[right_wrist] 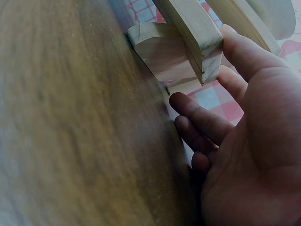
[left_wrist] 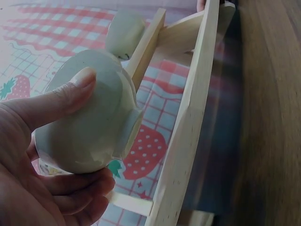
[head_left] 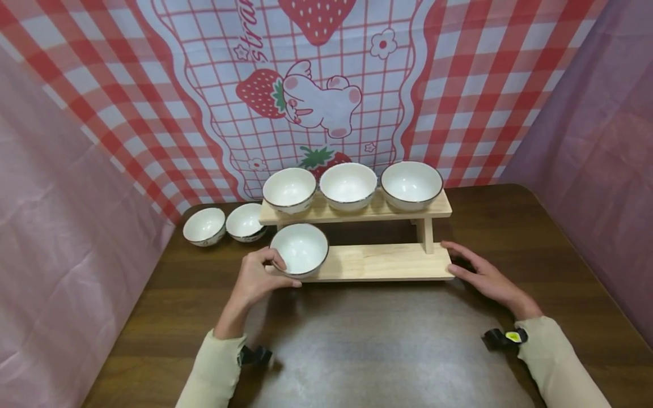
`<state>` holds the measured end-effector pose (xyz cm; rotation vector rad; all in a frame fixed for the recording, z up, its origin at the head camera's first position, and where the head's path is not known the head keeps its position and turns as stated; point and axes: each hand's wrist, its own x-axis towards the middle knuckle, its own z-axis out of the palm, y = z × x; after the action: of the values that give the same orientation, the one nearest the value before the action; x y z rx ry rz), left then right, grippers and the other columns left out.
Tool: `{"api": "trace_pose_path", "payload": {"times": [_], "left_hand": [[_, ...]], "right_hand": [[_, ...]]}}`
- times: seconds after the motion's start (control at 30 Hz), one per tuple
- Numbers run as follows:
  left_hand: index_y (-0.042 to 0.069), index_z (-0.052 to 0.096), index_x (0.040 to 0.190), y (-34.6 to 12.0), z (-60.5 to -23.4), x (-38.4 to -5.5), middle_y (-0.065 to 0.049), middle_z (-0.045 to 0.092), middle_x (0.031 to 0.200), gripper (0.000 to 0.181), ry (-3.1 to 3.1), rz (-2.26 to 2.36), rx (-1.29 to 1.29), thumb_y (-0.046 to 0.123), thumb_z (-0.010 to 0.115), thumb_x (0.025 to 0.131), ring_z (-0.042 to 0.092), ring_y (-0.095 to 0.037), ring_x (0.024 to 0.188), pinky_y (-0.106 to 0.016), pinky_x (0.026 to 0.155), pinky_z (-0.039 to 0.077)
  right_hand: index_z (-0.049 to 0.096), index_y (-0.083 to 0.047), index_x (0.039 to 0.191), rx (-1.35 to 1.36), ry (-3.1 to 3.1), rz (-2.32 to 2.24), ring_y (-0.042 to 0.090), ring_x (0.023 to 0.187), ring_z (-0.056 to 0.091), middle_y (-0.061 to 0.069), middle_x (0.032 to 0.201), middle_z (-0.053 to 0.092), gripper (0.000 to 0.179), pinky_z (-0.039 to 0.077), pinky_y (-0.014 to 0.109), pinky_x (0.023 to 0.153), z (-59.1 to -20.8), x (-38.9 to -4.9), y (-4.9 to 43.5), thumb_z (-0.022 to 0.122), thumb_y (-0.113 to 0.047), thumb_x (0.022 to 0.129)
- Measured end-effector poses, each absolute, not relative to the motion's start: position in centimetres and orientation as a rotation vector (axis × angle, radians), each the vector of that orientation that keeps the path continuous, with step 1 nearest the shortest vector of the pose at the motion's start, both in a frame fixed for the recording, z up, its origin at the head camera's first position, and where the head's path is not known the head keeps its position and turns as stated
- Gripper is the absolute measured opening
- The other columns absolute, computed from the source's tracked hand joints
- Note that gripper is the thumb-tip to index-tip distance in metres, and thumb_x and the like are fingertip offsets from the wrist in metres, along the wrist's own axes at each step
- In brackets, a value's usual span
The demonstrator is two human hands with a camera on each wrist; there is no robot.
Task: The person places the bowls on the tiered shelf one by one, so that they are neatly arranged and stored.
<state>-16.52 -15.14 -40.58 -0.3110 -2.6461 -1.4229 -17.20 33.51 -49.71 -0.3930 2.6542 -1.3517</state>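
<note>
My left hand (head_left: 257,277) grips a white bowl (head_left: 301,249) with a dark rim, over the left end of the lower shelf of a wooden two-tier stand (head_left: 382,262). In the left wrist view, the thumb lies along the side of the gripped bowl (left_wrist: 94,113) and the other fingers curl at its opposite side. The foot of that bowl appears apart from the board. My right hand (head_left: 484,277) touches the right end of the lower board with fingertips, its fingers loosely bent, as the right wrist view shows at the board's end (right_wrist: 211,54).
Three white bowls stand in a row on the upper shelf: left bowl (head_left: 289,190), middle bowl (head_left: 349,186), right bowl (head_left: 411,184). Left of the stand, on the brown table (head_left: 153,317), sit more bowls (head_left: 204,225). A checked strawberry cloth (head_left: 326,107) hangs behind.
</note>
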Motion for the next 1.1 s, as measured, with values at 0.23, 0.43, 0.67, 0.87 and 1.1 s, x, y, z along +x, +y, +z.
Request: {"api": "trace_pose_path", "payload": {"times": [0.23,0.43,0.67,0.87,1.1], "left_hand": [[0.007,0.064,0.066,-14.0,-40.5,-16.7,-0.009,0.07,0.083,0.039,-2.646,-1.434,-0.33,0.011,0.099,0.05,0.063,-0.018,0.094,-0.022,0.092,0.045],[0.007,0.063,0.065,-13.1,-40.3,-16.7,-0.008,0.07,0.083,0.039,-2.645,-1.477,-0.347,0.009,0.098,0.05,0.06,-0.014,0.089,-0.019,0.086,0.044],[0.006,0.062,0.065,-12.0,-40.3,-16.9,-0.008,0.069,0.079,0.039,-2.633,-1.511,-0.412,0.009,0.099,0.05,0.059,-0.014,0.085,-0.019,0.083,0.045],[0.005,0.062,0.065,-10.9,-40.3,-17.1,-0.008,0.068,0.078,0.039,-2.62,-1.542,-0.445,0.008,0.099,0.05,0.06,-0.013,0.086,-0.019,0.087,0.045],[0.004,0.061,0.066,-9.7,-40.3,-17.2,-0.01,0.066,0.078,0.04,-2.624,-1.544,-0.492,0.009,0.098,0.051,0.057,-0.013,0.083,-0.022,0.081,0.045]], "right_hand": [[0.033,-0.024,0.156,-0.391,2.646,-1.359,-0.023,0.124,0.026,0.018,0.157,0.038,0.056,0.034,0.045,0.103,-49.8,-17.2,33.4,0.053,-0.03,0.104],[0.033,-0.023,0.156,-0.384,2.634,-1.376,-0.023,0.123,0.026,0.02,0.158,0.037,0.056,0.032,0.059,0.105,-49.8,-17.2,33.5,0.053,-0.03,0.104],[0.033,-0.022,0.156,-0.381,2.612,-1.4,-0.022,0.121,0.027,0.021,0.157,0.036,0.057,0.03,0.065,0.105,-49.8,-17.2,33.5,0.053,-0.03,0.104],[0.033,-0.021,0.156,-0.387,2.607,-1.41,-0.022,0.121,0.026,0.021,0.158,0.035,0.057,0.029,0.066,0.106,-49.8,-17.2,33.6,0.054,-0.028,0.104],[0.033,-0.022,0.156,-0.379,2.601,-1.412,-0.02,0.124,0.027,0.018,0.159,0.036,0.057,0.029,0.064,0.106,-49.8,-17.3,33.5,0.054,-0.029,0.104]]}}
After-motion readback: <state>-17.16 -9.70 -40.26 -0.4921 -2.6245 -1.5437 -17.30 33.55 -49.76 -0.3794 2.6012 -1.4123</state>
